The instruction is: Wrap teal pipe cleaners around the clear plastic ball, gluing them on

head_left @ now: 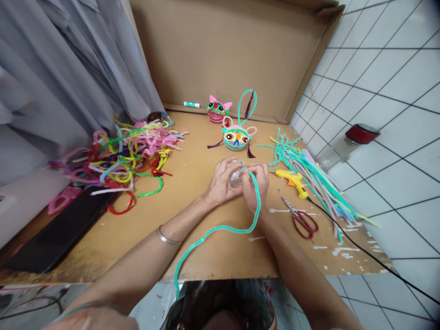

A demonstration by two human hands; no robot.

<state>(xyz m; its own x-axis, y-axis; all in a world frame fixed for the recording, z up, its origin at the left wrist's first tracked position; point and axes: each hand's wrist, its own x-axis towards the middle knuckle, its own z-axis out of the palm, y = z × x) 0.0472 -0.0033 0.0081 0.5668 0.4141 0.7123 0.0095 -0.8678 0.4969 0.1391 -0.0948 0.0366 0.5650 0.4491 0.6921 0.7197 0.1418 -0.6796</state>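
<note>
My left hand is wrapped around a clear plastic ball above the middle of the table. Against the ball's right side, my right hand pinches one end of a long turquoise pipe cleaner. That end lies close to the top of the ball; whether it is stuck there is hidden by my fingers. The rest of the pipe cleaner curves down over my right wrist and off the table's front edge. Just beyond my hands sits a finished ball face with pink loop ears, purple tassels and a turquoise hanging loop.
A pink-eared ball face and a glue stick stand at the back. Tangled pipe cleaners and a black slab lie left. On the right are a yellow glue gun with its cord, red-handled scissors and straight pipe cleaners.
</note>
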